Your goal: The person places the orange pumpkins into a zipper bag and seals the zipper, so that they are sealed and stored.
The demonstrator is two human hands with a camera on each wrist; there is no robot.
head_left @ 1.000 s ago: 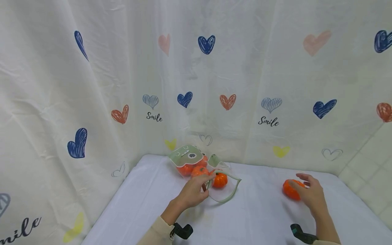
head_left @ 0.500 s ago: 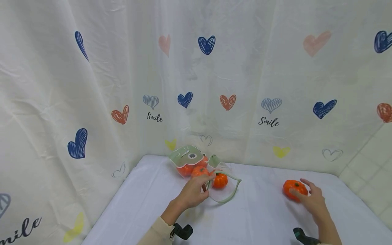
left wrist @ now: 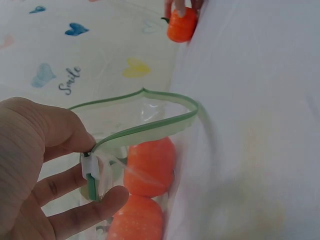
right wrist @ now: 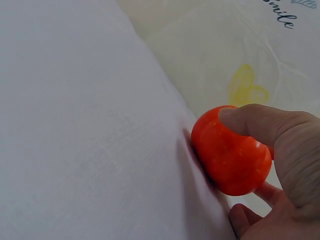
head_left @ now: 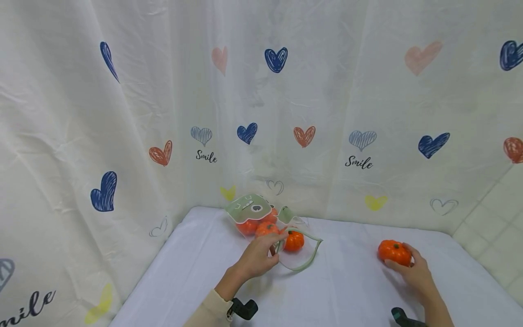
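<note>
Small orange pumpkin (head_left: 394, 252) sits on the white tablecloth (head_left: 343, 290) at the right side of the table, near the far edge by the curtain (head_left: 261, 113). The right hand (head_left: 412, 272) grips it from the near side: in the right wrist view the thumb (right wrist: 260, 122) lies curled over the top of the pumpkin (right wrist: 231, 152) and other fingers (right wrist: 245, 217) curl beneath it, so the fingers close around the fruit, which touches the cloth. A clear bag (head_left: 278, 236) with a green rim and a green bear-face flap lies left of centre, well apart from that pumpkin, toward the far side of the table. The left hand (head_left: 258, 254) holds the bag's opening; in the left wrist view the thumb (left wrist: 55, 132) and a finger (left wrist: 95, 207) pinch the green rim (left wrist: 145, 127) at its clasp, with the remaining fingers loosely curled below. The mouth of the bag stands open toward the right. Several orange pumpkins (head_left: 265, 227) rest inside the bag, touching one another. The curtain, printed with hearts and the word "Smile", hangs behind and to the left of the table.
</note>
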